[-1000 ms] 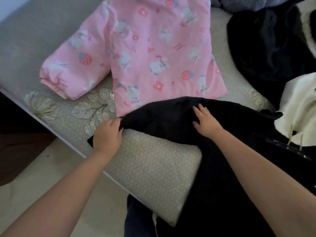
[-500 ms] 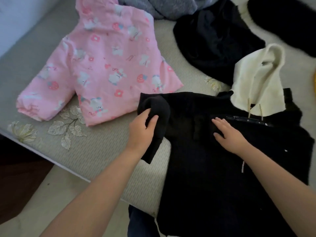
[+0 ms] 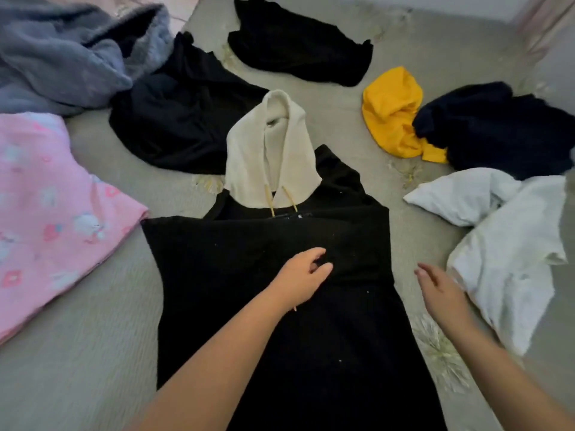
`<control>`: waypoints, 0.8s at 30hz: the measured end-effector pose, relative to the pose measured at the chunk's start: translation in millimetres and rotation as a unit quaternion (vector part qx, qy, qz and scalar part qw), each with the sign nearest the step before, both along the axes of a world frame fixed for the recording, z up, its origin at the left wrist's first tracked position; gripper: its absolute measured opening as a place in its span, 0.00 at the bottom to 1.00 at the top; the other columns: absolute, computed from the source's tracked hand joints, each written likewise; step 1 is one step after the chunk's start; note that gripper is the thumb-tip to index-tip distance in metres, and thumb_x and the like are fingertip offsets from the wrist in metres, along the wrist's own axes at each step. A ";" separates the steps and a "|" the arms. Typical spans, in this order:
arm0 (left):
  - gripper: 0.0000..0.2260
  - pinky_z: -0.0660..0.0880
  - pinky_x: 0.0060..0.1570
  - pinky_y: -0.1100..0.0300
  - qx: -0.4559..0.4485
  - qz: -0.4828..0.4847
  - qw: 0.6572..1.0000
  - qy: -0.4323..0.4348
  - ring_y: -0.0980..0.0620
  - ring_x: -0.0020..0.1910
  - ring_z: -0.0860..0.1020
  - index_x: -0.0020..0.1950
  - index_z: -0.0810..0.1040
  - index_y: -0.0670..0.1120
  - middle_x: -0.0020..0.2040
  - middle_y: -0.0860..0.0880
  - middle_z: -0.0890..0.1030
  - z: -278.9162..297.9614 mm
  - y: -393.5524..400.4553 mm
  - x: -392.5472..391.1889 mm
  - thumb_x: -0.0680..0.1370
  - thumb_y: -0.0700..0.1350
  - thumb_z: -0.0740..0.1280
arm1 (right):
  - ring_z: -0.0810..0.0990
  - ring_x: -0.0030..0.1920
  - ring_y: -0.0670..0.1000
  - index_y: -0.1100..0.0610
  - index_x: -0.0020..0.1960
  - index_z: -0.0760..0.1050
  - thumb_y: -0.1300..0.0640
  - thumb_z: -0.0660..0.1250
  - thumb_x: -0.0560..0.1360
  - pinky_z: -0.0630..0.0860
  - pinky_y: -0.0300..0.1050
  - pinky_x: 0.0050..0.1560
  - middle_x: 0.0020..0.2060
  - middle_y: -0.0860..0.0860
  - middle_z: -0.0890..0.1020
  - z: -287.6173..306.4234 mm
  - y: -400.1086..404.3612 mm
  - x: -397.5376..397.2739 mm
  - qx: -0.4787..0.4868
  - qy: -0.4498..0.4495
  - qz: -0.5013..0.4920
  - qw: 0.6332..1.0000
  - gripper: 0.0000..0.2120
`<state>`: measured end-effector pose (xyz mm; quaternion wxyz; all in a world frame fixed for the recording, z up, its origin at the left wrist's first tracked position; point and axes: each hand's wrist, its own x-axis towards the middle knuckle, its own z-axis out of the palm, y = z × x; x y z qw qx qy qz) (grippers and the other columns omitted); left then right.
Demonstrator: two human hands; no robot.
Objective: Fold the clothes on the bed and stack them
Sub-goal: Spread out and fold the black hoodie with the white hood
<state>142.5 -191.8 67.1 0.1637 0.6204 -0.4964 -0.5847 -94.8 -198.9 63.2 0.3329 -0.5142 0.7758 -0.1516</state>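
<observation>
A black hoodie [image 3: 249,306] with a cream hood [image 3: 267,157] lies flat on the grey bed [image 3: 77,368], hood pointing away from me. Its left sleeve is folded across the chest. My left hand [image 3: 303,272] rests on that folded sleeve near the middle of the chest, fingers loosely curled and thumb apart. My right hand [image 3: 435,284] hovers with spread fingers just off the hoodie's right edge, holding nothing. A pink printed jacket [image 3: 46,213] lies at the left.
Loose clothes ring the hoodie: a grey fleece [image 3: 62,57] at far left, black garments [image 3: 180,119] [image 3: 298,45] behind, a yellow piece [image 3: 392,113] and a dark navy one [image 3: 497,126] at the right, a white garment [image 3: 504,244] beside my right hand.
My left hand has carried the sleeve across the chest and laid it down. My right hand has lifted off the hoodie and moved right. The view has swung up the bed.
</observation>
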 end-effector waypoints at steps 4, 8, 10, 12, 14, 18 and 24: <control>0.16 0.65 0.63 0.60 -0.126 0.017 0.963 -0.240 0.49 0.63 0.71 0.66 0.71 0.42 0.63 0.45 0.75 -36.4 21.3 59.1 0.78 0.41 0.62 | 0.73 0.61 0.58 0.65 0.64 0.71 0.60 0.59 0.78 0.67 0.47 0.61 0.60 0.61 0.76 -28.1 -7.8 17.2 0.004 0.071 0.114 0.991 0.16; 0.14 0.65 0.64 0.48 -0.210 -0.001 0.895 -0.394 0.38 0.61 0.72 0.60 0.75 0.34 0.58 0.36 0.77 -54.6 14.1 116.7 0.74 0.34 0.65 | 0.66 0.68 0.57 0.63 0.68 0.67 0.56 0.60 0.78 0.62 0.49 0.67 0.66 0.59 0.71 -54.1 -39.4 54.5 -0.035 0.144 0.225 0.963 0.20; 0.18 0.61 0.66 0.44 -0.197 -0.021 0.861 -0.467 0.35 0.65 0.67 0.63 0.72 0.34 0.63 0.34 0.73 -61.6 1.0 141.1 0.73 0.33 0.64 | 0.57 0.72 0.56 0.60 0.71 0.61 0.53 0.58 0.78 0.58 0.53 0.70 0.71 0.57 0.63 -64.6 -61.5 72.2 -0.027 0.197 0.248 0.948 0.24; 0.22 0.60 0.65 0.43 -0.166 -0.039 0.834 -0.524 0.35 0.66 0.64 0.66 0.69 0.35 0.64 0.34 0.70 -67.6 -11.6 163.9 0.71 0.31 0.63 | 0.50 0.74 0.55 0.57 0.73 0.56 0.52 0.58 0.78 0.51 0.58 0.71 0.74 0.54 0.57 -73.8 -82.4 86.4 0.004 0.230 0.269 0.935 0.26; 0.25 0.58 0.65 0.44 -0.110 -0.042 0.821 -0.559 0.40 0.65 0.65 0.68 0.66 0.40 0.63 0.39 0.71 -70.1 -21.9 180.7 0.71 0.32 0.61 | 0.49 0.74 0.54 0.55 0.74 0.54 0.53 0.59 0.77 0.46 0.61 0.71 0.73 0.52 0.59 -80.2 -99.7 94.8 0.051 0.230 0.281 0.931 0.28; 0.17 0.67 0.54 0.48 -0.091 -0.079 0.804 -0.582 0.40 0.54 0.73 0.58 0.74 0.42 0.52 0.41 0.77 -71.3 -33.7 198.6 0.70 0.33 0.62 | 0.70 0.63 0.54 0.56 0.62 0.72 0.54 0.62 0.74 0.45 0.61 0.71 0.58 0.52 0.77 -73.0 -115.5 100.9 0.078 0.245 0.300 0.919 0.16; 0.07 0.76 0.33 0.46 -0.305 -0.159 0.857 -0.384 0.37 0.34 0.78 0.38 0.79 0.33 0.34 0.36 0.78 -62.0 -23.1 198.3 0.62 0.27 0.69 | 0.75 0.43 0.58 0.57 0.35 0.69 0.61 0.60 0.72 0.57 0.48 0.53 0.31 0.49 0.69 -41.0 -100.2 82.9 -0.012 0.322 0.279 0.905 0.07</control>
